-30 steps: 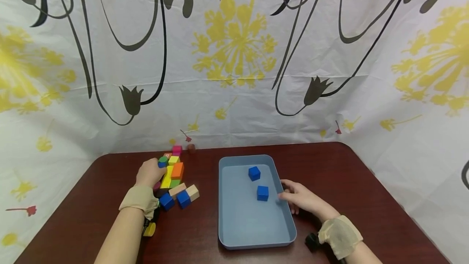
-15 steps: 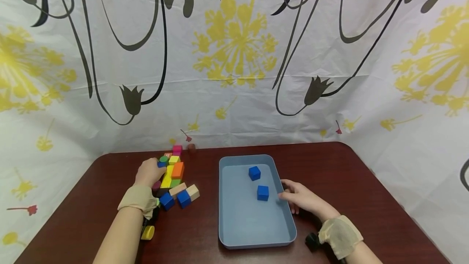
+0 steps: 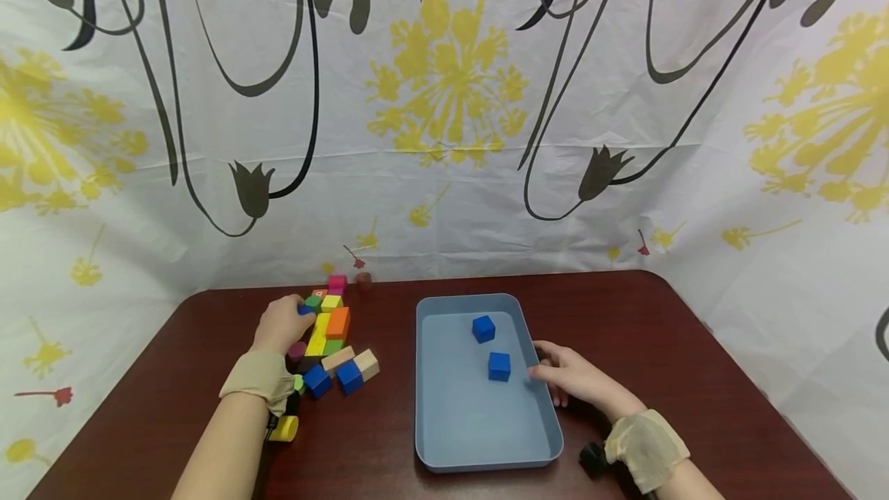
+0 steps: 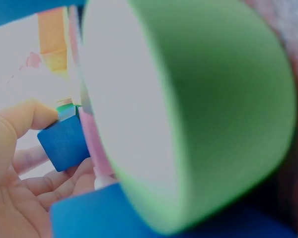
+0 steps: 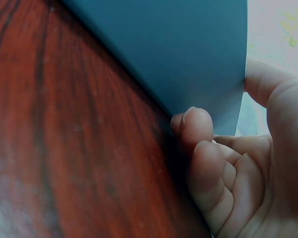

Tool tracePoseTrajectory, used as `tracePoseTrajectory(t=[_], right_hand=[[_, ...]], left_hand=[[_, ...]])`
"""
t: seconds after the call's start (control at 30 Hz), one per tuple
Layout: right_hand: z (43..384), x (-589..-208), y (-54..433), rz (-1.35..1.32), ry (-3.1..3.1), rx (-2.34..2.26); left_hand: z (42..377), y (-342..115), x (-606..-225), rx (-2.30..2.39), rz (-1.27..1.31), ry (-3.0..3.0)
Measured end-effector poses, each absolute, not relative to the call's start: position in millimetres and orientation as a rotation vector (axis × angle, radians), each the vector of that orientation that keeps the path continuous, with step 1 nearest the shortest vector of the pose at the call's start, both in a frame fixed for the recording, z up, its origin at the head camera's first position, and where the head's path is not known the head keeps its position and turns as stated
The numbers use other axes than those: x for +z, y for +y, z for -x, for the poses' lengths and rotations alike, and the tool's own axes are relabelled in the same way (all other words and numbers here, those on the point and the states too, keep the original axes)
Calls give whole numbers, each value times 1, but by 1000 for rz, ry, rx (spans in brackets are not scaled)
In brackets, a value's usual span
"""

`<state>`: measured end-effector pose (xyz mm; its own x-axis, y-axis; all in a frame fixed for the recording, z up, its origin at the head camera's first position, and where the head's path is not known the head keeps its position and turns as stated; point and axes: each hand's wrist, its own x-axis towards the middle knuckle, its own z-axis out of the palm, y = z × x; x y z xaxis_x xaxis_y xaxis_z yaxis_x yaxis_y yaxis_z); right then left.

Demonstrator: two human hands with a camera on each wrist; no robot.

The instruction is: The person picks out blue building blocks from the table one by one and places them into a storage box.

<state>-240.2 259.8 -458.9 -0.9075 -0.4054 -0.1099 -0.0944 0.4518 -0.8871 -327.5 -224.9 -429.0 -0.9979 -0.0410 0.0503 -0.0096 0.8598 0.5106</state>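
My left hand (image 3: 280, 324) is at the pile of coloured blocks on the left of the table. It pinches a blue cube (image 4: 67, 144) between thumb and fingers, as the left wrist view shows; in the head view the fingers hide most of it. A green block (image 3: 312, 303) sits just beside. On the right, my right hand (image 3: 571, 373) grips the right wall of the blue-grey tray (image 3: 444, 463), thumb over the rim and fingers curled against the outside. Two blue cubes lie apart in the tray, one farther back (image 3: 483, 329) and one nearer (image 3: 498, 366).
Beside my left hand lie a yellow block (image 3: 318, 336), an orange block (image 3: 338, 323), two more blue cubes (image 3: 317, 381) and pale wooden blocks (image 3: 366, 365). A yellow piece (image 3: 285, 429) lies beside the left forearm. A patterned cloth (image 3: 444, 214) hangs behind the table.
My left hand has shifted very slightly back and left, and the blue cube at its fingertips has moved with it. The right hand and the tray have stayed in place.
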Motion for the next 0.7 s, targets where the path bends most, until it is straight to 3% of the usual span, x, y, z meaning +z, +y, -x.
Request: tracePoseTrajectory(t=[0.7], right_hand=[[241, -463, 260, 418, 2438, -1410]], left_hand=[[326, -200, -403, -898, 56, -2986]])
